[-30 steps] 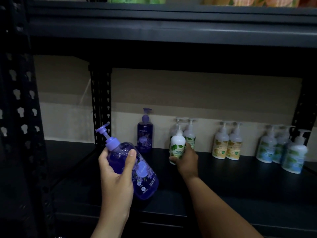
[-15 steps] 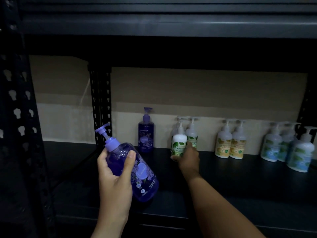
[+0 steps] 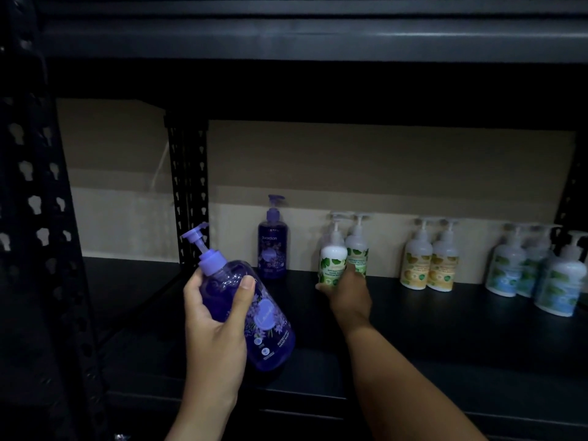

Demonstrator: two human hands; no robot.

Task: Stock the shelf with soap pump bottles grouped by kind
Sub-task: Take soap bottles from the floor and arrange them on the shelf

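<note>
The left hand (image 3: 212, 316) grips a purple pump bottle (image 3: 251, 310) round its shoulder, thumb across the front, and carries it tilted with the pump head leaning up and to the left, clear of the shelf (image 3: 413, 332). The right hand (image 3: 346, 289) reaches further in, arm stretched forward, its fingers round the base of a white bottle with green leaves (image 3: 332, 261); whether they grip it firmly or only steady it I cannot tell, as the hand hides the contact. Just behind and to the right of that bottle stands a second green-leaf bottle (image 3: 358, 253), touching or nearly so. Left of the right hand, beyond the held bottle, a matching purple bottle (image 3: 273, 241) stands upright by the back wall. To the right of the right hand sit two yellow-label bottles (image 3: 429, 262), and further right a cluster of blue-label bottles (image 3: 534, 275), each kind apart from the next. The step in hand seems to be settling the green-leaf bottle into its group. The next move likely calls for righting the held purple bottle and setting it beside its twin, keeping a gap from the green pair
</note>
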